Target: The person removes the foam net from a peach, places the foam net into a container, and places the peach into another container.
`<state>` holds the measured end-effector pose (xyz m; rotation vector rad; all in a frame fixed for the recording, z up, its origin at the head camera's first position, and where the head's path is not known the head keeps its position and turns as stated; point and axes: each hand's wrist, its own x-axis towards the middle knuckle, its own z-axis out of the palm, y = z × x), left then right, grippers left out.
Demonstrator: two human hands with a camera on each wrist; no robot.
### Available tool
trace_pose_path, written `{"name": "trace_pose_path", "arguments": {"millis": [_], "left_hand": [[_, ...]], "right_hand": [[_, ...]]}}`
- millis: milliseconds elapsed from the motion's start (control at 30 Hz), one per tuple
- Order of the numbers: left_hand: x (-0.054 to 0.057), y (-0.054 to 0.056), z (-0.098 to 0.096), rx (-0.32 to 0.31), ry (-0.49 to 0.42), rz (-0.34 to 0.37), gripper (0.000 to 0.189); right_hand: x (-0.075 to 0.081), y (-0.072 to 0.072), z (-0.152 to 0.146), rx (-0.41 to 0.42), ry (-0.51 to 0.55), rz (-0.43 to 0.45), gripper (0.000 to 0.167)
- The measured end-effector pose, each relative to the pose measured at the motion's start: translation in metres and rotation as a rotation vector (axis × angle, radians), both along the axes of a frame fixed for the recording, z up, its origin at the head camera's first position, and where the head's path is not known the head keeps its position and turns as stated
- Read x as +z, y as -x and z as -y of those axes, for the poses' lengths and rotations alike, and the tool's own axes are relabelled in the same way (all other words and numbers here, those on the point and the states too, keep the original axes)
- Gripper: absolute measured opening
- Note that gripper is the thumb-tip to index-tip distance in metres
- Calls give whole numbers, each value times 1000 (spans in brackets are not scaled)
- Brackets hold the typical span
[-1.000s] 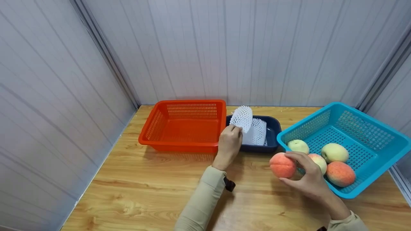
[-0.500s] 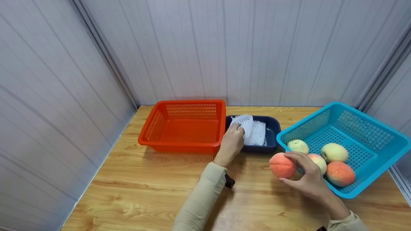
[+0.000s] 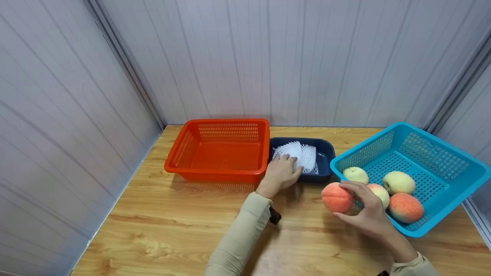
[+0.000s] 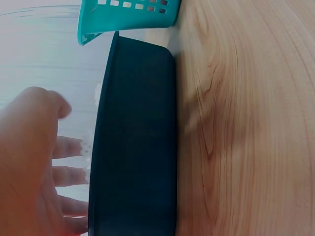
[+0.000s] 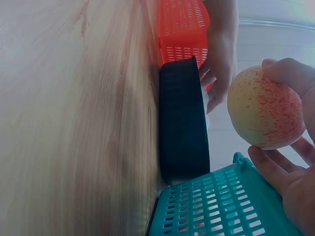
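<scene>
My left hand (image 3: 282, 172) reaches over the front rim of a dark blue tray (image 3: 326, 155), fingers spread and resting on white foam fruit nets (image 3: 308, 158) lying inside. In the left wrist view its fingers (image 4: 69, 175) extend past the tray wall (image 4: 138, 142), thumb held apart. To the right, my right hand (image 3: 369, 216) holds a pinkish-red peach (image 3: 336, 197) between thumb and fingers, in front of the blue basket's near left corner. The right wrist view shows the same peach (image 5: 266, 108) with a yellow side, raised above the table.
An orange-red basket (image 3: 218, 174) stands against the tray's left side. The turquoise basket (image 3: 456, 207) at the right holds several fruits, some pale yellow-green (image 3: 399, 183) and one red-orange (image 3: 406, 208). Panelled walls (image 3: 245, 61) close off the back and sides of the wooden table (image 3: 165, 226).
The left hand has lowered a foam net into the tray and let go of it, its fingers now spread. The right hand keeps the peach at the same place.
</scene>
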<state>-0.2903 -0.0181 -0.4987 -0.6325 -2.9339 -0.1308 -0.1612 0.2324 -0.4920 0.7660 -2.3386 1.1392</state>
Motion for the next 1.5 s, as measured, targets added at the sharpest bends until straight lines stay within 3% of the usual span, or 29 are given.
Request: {"name": "trace_pose_path", "arguments": {"millis": [167,400,733,1033,1233,1500], "left_hand": [[-4,-1,-1,-5,22,67,67],[-11,-1,0,8,3,162,69],[-17,0,0,16,41,159,63],[-13,-2,3,1,0,183,64],[-11,-1,8,-53,-85,89,57],[-12,-9,10,-119,-128,-193,34]], "right_hand": [[2,-2,0,-28,-30,56,79],[3,-2,1,-39,-50,62,79],[4,0,0,-32,-40,41,80],[3,-1,0,-21,-27,63,81],[7,-2,0,-22,-40,68,79],[11,-2,2,19,-9,-23,82]]}}
